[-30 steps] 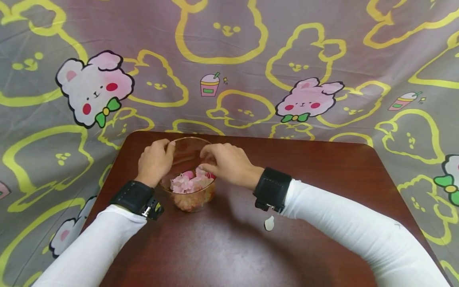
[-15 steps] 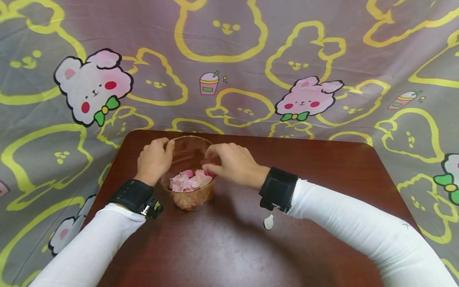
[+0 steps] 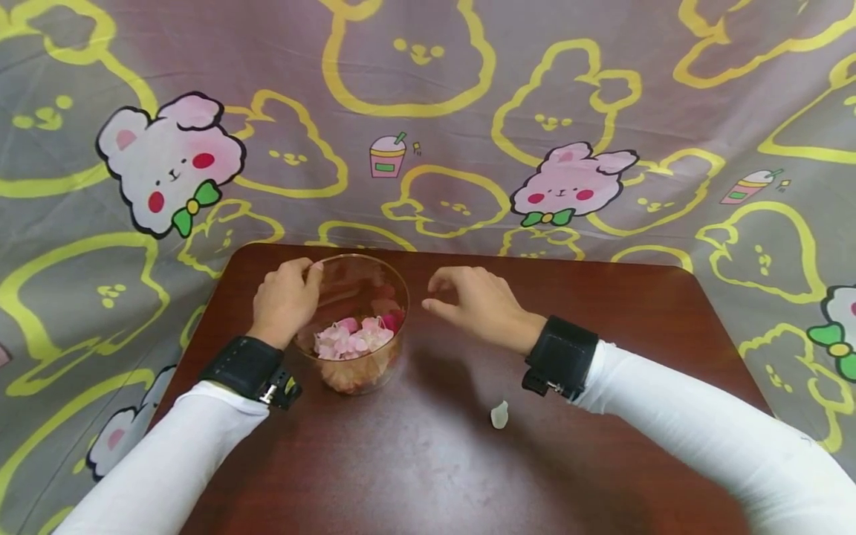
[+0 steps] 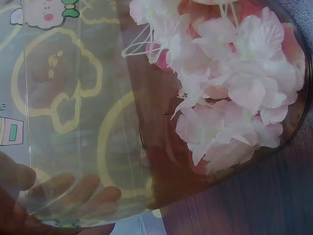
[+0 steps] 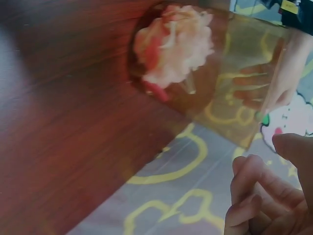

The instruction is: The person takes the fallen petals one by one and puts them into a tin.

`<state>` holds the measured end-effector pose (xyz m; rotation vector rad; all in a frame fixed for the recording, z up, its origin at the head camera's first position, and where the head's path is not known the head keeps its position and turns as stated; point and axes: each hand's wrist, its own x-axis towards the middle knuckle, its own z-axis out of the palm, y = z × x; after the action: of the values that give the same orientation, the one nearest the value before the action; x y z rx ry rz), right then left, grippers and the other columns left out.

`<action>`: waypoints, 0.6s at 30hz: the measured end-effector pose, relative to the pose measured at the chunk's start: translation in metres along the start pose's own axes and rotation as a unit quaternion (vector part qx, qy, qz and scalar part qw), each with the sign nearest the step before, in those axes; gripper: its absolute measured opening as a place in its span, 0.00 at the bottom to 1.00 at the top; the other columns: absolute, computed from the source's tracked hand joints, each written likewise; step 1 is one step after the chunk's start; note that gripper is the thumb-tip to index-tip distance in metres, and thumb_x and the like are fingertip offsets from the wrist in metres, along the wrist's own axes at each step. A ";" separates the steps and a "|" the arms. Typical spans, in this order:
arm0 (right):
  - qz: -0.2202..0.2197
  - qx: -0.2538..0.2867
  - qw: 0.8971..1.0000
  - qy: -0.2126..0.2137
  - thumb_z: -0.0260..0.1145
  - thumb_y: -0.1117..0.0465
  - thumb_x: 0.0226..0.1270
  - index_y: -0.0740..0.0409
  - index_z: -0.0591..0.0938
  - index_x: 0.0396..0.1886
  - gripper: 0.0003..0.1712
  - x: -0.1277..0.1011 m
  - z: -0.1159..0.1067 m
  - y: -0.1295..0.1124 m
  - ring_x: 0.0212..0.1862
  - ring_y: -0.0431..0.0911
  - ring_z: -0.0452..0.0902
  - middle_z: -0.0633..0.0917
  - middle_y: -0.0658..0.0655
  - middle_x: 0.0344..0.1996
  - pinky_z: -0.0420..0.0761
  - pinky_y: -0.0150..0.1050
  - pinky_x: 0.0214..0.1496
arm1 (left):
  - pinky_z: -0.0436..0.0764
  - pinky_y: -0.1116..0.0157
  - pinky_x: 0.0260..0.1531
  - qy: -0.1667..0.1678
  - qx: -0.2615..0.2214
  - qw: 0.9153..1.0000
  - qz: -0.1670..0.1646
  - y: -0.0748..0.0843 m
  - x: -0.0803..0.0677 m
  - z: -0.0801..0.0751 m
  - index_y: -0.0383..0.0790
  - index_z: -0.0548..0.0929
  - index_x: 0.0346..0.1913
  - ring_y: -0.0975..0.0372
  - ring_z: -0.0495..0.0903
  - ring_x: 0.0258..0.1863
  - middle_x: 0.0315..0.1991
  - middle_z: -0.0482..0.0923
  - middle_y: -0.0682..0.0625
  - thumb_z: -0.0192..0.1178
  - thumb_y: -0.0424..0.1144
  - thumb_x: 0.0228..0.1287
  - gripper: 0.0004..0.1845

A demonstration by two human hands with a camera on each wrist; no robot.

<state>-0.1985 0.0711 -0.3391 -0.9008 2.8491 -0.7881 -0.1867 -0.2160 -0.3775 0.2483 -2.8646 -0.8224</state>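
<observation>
Glass bowl (image 3: 357,297) of pink petals (image 3: 351,338) stands on the dark wooden table (image 3: 435,461).
Left hand (image 3: 286,301) grips its rim and wall; right hand (image 3: 478,301) hovers just beside it, fingers loosely curled, holding nothing. One stray petal (image 3: 498,414) lies nearby.

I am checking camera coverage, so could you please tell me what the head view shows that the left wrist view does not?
Only the head view shows the right hand hovering empty to the right of the glass container, a loose pale petal on the brown table, and both black wristbands. Only the left wrist view shows the left hand's fingers pressed against the clear wall, seen through the glass. Both show the container, its pink and white petals, the left hand and the cartoon backdrop.
</observation>
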 end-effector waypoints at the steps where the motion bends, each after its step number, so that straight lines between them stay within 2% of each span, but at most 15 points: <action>1: 0.004 0.000 1.000 -0.002 0.70 0.50 0.67 0.55 0.86 0.48 0.17 -0.003 0.000 0.004 0.46 0.47 0.85 0.90 0.54 0.45 0.83 0.44 0.45 | 0.75 0.43 0.35 0.000 0.000 1.000 -0.001 0.000 0.000 0.000 0.35 0.81 0.53 0.39 0.83 0.40 0.38 0.83 0.36 0.43 0.48 0.81 0.22; 4: 0.016 -0.011 1.000 -0.023 0.71 0.50 0.67 0.56 0.86 0.48 0.17 -0.011 0.003 0.016 0.44 0.47 0.86 0.90 0.54 0.43 0.83 0.43 0.41 | 0.75 0.45 0.34 -0.003 0.002 1.000 -0.002 0.000 0.000 0.000 0.34 0.81 0.54 0.41 0.83 0.38 0.37 0.82 0.36 0.43 0.48 0.81 0.22; 7: 0.025 -0.033 0.997 -0.066 0.72 0.50 0.66 0.56 0.86 0.47 0.17 -0.020 0.010 0.027 0.40 0.44 0.85 0.89 0.52 0.39 0.82 0.40 0.39 | 0.74 0.46 0.34 -0.004 0.003 1.000 -0.005 0.000 0.000 0.000 0.34 0.81 0.54 0.42 0.82 0.38 0.36 0.82 0.37 0.43 0.48 0.81 0.22; 13: 0.057 -0.082 0.982 -0.160 0.73 0.51 0.65 0.55 0.86 0.44 0.15 -0.039 0.030 0.047 0.32 0.39 0.80 0.86 0.48 0.30 0.80 0.39 0.34 | 0.75 0.43 0.37 -0.007 0.006 1.000 -0.007 0.001 0.000 0.000 0.34 0.80 0.56 0.39 0.83 0.42 0.41 0.83 0.35 0.43 0.48 0.81 0.23; 18: 0.081 -0.093 0.972 -0.198 0.75 0.54 0.62 0.52 0.85 0.31 0.09 -0.056 0.046 0.059 0.26 0.39 0.75 0.81 0.46 0.22 0.73 0.37 0.28 | 0.76 0.40 0.41 -0.012 0.007 1.000 -0.010 0.002 0.000 0.000 0.34 0.79 0.59 0.37 0.83 0.46 0.46 0.83 0.33 0.42 0.48 0.81 0.24</action>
<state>-0.1739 0.1226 -0.4133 -0.7303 2.6217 -0.2847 -0.1864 -0.2146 -0.3766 0.2701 -2.8953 -0.8159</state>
